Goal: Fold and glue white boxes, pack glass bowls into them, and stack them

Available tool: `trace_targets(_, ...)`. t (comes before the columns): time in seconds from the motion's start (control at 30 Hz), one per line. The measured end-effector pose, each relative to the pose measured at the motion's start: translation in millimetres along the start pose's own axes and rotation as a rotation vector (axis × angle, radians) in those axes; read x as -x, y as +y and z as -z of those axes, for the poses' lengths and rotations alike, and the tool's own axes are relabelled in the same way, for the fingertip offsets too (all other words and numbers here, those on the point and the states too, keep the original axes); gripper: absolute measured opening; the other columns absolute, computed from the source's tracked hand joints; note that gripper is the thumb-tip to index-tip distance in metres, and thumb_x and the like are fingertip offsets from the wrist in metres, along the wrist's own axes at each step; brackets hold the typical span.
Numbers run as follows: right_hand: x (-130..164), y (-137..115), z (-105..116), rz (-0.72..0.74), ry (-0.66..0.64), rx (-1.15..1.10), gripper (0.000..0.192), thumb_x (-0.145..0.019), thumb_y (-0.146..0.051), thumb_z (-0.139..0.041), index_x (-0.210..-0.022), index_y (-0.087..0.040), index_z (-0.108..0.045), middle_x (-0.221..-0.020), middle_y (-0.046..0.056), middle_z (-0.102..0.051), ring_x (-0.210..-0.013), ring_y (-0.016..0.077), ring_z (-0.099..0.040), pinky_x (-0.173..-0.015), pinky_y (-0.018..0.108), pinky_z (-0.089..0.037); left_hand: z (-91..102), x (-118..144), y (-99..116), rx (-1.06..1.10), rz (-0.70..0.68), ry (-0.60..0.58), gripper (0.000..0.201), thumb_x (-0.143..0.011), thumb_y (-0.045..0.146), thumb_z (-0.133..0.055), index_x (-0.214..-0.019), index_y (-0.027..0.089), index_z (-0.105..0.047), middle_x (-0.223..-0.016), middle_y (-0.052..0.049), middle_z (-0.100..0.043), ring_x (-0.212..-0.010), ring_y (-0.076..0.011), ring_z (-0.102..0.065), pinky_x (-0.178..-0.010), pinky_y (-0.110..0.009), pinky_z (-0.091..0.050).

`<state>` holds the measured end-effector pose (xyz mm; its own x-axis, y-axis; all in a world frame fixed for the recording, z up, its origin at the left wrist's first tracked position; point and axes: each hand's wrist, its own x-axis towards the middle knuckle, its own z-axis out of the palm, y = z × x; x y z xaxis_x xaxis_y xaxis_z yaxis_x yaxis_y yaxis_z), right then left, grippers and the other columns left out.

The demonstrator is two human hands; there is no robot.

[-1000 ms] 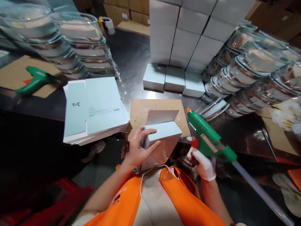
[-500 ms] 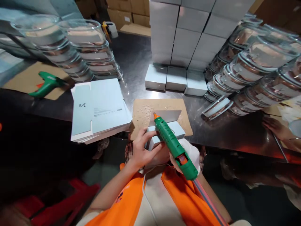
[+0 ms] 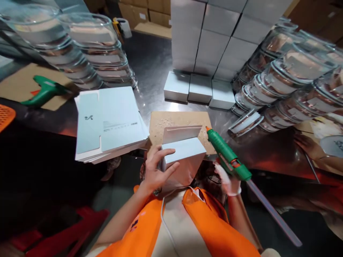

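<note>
At the left edge of the steel table [image 3: 152, 67] a spare green glue gun [image 3: 44, 93] lies on a sheet of cardboard [image 3: 18, 84], well apart from both hands, and nearer the front edge sits a stack of flat, unfolded box blanks [image 3: 109, 123]. Just right of that stack, at the front edge of the table and partly over it, the left hand [image 3: 155, 169] grips a pale folded box [image 3: 184, 157], fingers wrapped across its left end and thumb on its near side; the box has one flap [image 3: 182, 132] standing open, tilted toward the far side, over a glue-spotted cardboard mat [image 3: 160, 125]. The box's long axis runs left to right, so its open flap and right end face the glue gun [image 3: 227, 157], held in the gloved right hand [image 3: 227, 180], which is closed around the handle. The gun's long axis slants from the hand up and left, its orange nozzle just beside the flap's right corner but not touching it; the right hand is the nearer one to that corner. Whether a finger presses the trigger cannot be told, and the glue stick trailing from the gun's back blurs toward the lower right. The box's underside and lower part are hidden behind the left hand and table edge. At the far right edge another person's hand [image 3: 308, 144] rests by stacked glass lids [image 3: 289, 78].
</note>
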<state>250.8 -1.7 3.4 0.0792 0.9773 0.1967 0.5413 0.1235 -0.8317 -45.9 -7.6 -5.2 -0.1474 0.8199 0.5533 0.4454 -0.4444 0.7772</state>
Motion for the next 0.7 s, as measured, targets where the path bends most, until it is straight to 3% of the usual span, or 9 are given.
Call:
trace_targets(0.07,-13,3,2,-0.134,0.028,-0.103,0.036,-0.09,-0.057,-0.069,-0.09,-0.023,-0.081,-0.063,0.003,-0.072,-0.056,0.0207,-0.067,-0.055,0.034,-0.058,1.1,1,-8,0.023,0.025,-0.004,0.033,-0.09,0.047,-0.081,-0.115,0.025,-0.077,-0.113,-0.009,-0.074,-0.116,-0.028,-0.066,-0.101,-0.041,-0.054)
trace_targets(0.17,-41,7,1,-0.493,-0.049,-0.338,0.049,-0.084,-0.062,-0.068,-0.099,-0.017,-0.082,-0.052,0.0,-0.063,-0.042,0.0148,-0.053,-0.041,0.026,-0.043,1.0,0,-17,0.077,-0.004,0.014,0.034,-0.09,0.05,-0.081,-0.113,0.025,-0.077,-0.11,-0.008,-0.074,-0.115,-0.0274,-0.067,-0.1,-0.04,-0.055)
trace_targets(0.23,-62,11,3,-0.649,-0.117,-0.399,0.053,-0.085,-0.063,-0.063,-0.097,-0.014,-0.081,-0.054,0.003,-0.066,-0.043,0.0162,-0.057,-0.043,0.026,-0.046,0.7,-2,-20,0.112,-0.014,0.035,0.035,-0.09,0.051,-0.081,-0.112,0.025,-0.076,-0.108,-0.007,-0.075,-0.113,-0.0266,-0.068,-0.101,-0.039,-0.054)
trace_targets(0.3,-78,16,11,-0.702,-0.17,-0.291,0.053,-0.091,-0.063,-0.056,-0.084,-0.014,-0.077,-0.06,0.009,-0.071,-0.049,0.0201,-0.064,-0.05,0.031,-0.054,0.5,-2,-23,0.135,-0.003,0.047,0.036,-0.09,0.053,-0.08,-0.112,0.025,-0.076,-0.107,-0.006,-0.075,-0.113,-0.0262,-0.068,-0.101,-0.039,-0.054)
trace_targets(0.43,-95,17,40,-0.714,-0.215,0.17,0.054,-0.096,-0.062,-0.058,-0.062,-0.02,-0.065,-0.056,0.011,-0.068,-0.055,0.0261,-0.069,-0.058,0.036,-0.057,0.3,0,-26,0.162,0.003,0.043,0.036,-0.089,0.052,-0.082,-0.112,0.025,-0.077,-0.107,-0.006,-0.074,-0.113,-0.026,-0.068,-0.1,-0.037,-0.053)
trace_targets(0.53,-92,-3,47,-0.572,-0.059,0.304,0.039,-0.09,-0.053,-0.073,-0.068,-0.021,-0.068,-0.072,0.012,-0.074,-0.084,0.0311,-0.077,-0.078,0.039,-0.059,-0.9,-1,-27,0.17,0.006,0.027,0.037,-0.088,0.052,-0.082,-0.113,0.025,-0.077,-0.109,-0.007,-0.073,-0.113,-0.0269,-0.067,-0.1,-0.039,-0.053)
trace_targets(0.6,-85,-25,35,-0.351,0.02,0.181,0.032,-0.087,-0.054,-0.077,-0.088,-0.022,-0.077,-0.096,0.011,-0.08,-0.103,0.0309,-0.076,-0.092,0.041,-0.058,-2.1,-4,-26,0.184,-0.011,0.001,0.037,-0.088,0.052,-0.083,-0.113,0.025,-0.077,-0.113,-0.008,-0.073,-0.109,-0.0261,-0.068,-0.098,-0.038,-0.054)
trace_targets(0.63,-82,-37,24,-0.251,-0.009,0.052,0.038,-0.084,-0.056,-0.08,-0.1,-0.022,-0.079,-0.106,0.01,-0.08,-0.107,0.03,-0.075,-0.096,0.041,-0.058,-2.9,-5,-25,0.201,-0.029,-0.021,0.037,-0.088,0.052,-0.083,-0.114,0.025,-0.077,-0.114,-0.008,-0.073,-0.107,-0.0252,-0.069,-0.097,-0.038,-0.054)
trace_targets(0.7,-78,-58,-1,-0.177,-0.213,-0.255,0.053,-0.078,-0.061,-0.085,-0.113,-0.022,-0.079,-0.115,0.009,-0.08,-0.107,0.0289,-0.075,-0.097,0.042,-0.059,-4.8,-6,-21,0.242,-0.065,-0.061,0.037,-0.089,0.053,-0.082,-0.114,0.026,-0.077,-0.115,-0.007,-0.073,-0.107,-0.0242,-0.07,-0.096,-0.036,-0.056)
